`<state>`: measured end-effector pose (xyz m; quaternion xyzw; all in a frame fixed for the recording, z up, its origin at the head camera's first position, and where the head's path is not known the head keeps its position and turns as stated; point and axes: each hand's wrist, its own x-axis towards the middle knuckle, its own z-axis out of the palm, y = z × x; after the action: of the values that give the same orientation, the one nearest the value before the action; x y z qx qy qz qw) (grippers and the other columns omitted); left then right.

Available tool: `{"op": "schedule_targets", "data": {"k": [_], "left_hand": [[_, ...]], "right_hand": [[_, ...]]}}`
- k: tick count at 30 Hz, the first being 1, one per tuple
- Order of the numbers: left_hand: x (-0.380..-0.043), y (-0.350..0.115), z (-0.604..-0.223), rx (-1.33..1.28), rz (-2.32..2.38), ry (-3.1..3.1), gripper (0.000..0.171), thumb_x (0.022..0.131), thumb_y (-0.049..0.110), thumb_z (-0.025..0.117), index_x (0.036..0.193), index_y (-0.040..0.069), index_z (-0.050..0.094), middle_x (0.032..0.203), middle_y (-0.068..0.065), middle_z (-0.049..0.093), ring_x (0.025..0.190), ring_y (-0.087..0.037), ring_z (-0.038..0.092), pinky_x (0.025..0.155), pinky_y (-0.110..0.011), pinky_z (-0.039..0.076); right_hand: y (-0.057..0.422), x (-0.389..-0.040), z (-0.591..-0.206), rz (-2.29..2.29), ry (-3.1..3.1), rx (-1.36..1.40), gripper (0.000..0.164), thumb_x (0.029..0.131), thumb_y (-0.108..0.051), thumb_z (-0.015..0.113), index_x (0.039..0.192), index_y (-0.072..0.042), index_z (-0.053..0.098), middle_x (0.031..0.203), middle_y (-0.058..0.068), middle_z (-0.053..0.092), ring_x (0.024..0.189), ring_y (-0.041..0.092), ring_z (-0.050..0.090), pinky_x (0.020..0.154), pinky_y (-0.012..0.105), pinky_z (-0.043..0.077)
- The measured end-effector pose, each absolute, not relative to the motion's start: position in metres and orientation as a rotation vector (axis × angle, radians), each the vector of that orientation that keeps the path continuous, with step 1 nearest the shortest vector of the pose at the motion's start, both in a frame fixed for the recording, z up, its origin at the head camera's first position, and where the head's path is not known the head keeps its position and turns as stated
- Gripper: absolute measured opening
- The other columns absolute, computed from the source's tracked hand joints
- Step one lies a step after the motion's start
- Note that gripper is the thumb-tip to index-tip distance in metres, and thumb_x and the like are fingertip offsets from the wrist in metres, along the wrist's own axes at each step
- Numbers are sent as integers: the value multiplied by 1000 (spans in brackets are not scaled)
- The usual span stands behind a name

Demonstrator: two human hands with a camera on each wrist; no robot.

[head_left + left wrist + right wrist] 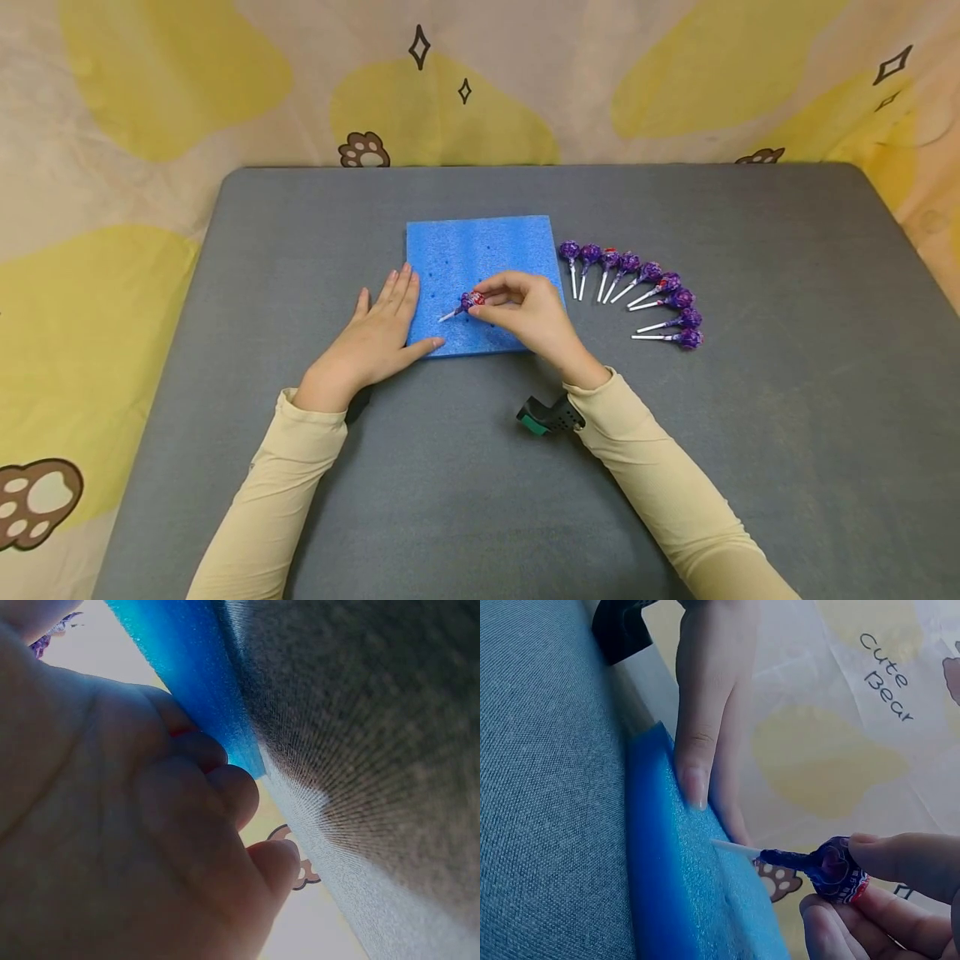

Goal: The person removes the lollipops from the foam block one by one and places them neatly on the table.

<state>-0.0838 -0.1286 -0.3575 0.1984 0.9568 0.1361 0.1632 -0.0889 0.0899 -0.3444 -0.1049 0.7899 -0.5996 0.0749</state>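
A lollipop [470, 301] in a purple and red wrapper is pinched by its round head in my right hand [528, 312]. Its white stick points down and left at the blue foam block [480, 242]; in the right wrist view the stick tip [718, 844] is at the foam's top face, and I cannot tell whether it has entered. Small dark holes dot that face. My left hand [375, 333] rests along the block's left edge, fingers straight and thumb over the front left corner. In the left wrist view its fingers touch the foam's side [187, 675].
Several more purple-wrapped lollipops [648, 271] lie in an arc right of the block, sticks turned inward. The grey table [787, 417] reaches back to a patterned curtain [487, 50]. A black and green device [547, 417] is at the right wrist.
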Motion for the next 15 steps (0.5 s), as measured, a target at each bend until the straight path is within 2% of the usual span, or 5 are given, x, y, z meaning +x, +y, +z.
{"op": "schedule_targets", "data": {"k": [15], "left_hand": [[-83,-129,-356,571,395,2711,92,93,53,49,149,-1,1,156,-15,-8,143,-29,-7,109,-58,-1]], "right_hand": [[89,-84,-346,-1891,2362,-263,21,78,1,74,98,8,69,91,17,70,79,16,67,70,25,54]]}}
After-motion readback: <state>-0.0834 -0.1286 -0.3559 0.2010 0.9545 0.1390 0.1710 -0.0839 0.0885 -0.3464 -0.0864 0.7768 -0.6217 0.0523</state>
